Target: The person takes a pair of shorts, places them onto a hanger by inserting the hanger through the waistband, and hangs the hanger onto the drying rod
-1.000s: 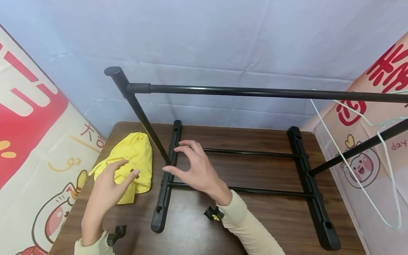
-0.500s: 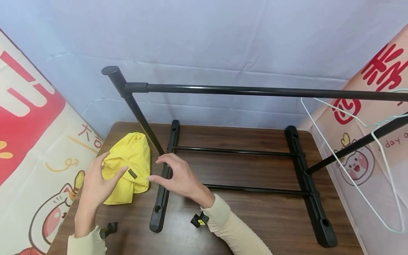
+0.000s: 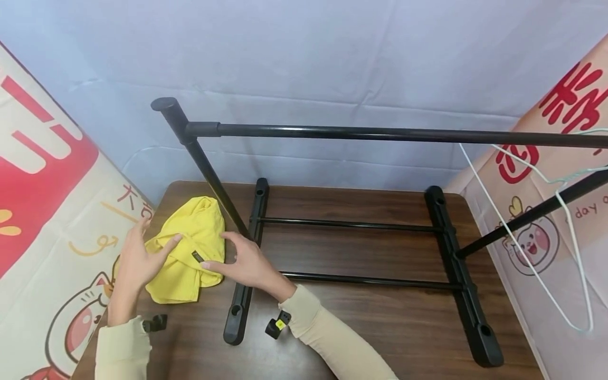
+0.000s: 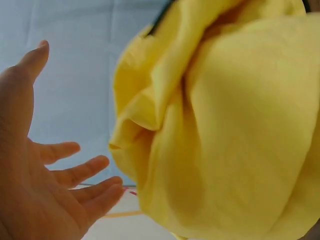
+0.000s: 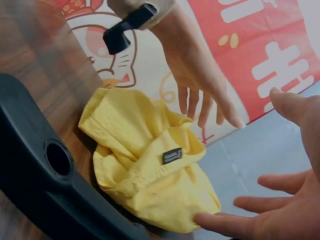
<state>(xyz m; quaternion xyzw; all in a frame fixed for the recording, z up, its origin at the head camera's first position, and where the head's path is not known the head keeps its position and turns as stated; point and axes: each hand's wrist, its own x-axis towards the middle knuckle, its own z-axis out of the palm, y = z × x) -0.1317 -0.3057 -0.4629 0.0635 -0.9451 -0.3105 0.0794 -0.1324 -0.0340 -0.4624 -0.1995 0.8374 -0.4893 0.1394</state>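
Note:
A crumpled piece of yellow fabric (image 3: 190, 279) with a small dark label lies on the left part of the wooden table, next to one foot of a black rack. On its left side is my left hand (image 3: 135, 258), fingers spread and thumb reaching toward the cloth. My right hand (image 3: 249, 264) comes in from the other side, over the rack's left foot, its thumb overlapping the cloth near the label in the head view. In the right wrist view one fingertip is right at the edge of the yellow fabric (image 5: 145, 145). Neither hand grips anything.
The black rack's top bar (image 3: 361, 133) runs across above the table (image 3: 351, 327), joined to a slanting left post (image 3: 209, 171). Its right foot (image 3: 461, 285) stands toward the table's right side. A pale wire hanger (image 3: 520, 248) hangs at the right. Printed banners flank both sides.
My right hand has moved left and down from the rack's post to the yellow fabric. My left hand has shifted left to the fabric's outer side, fingers opening out.

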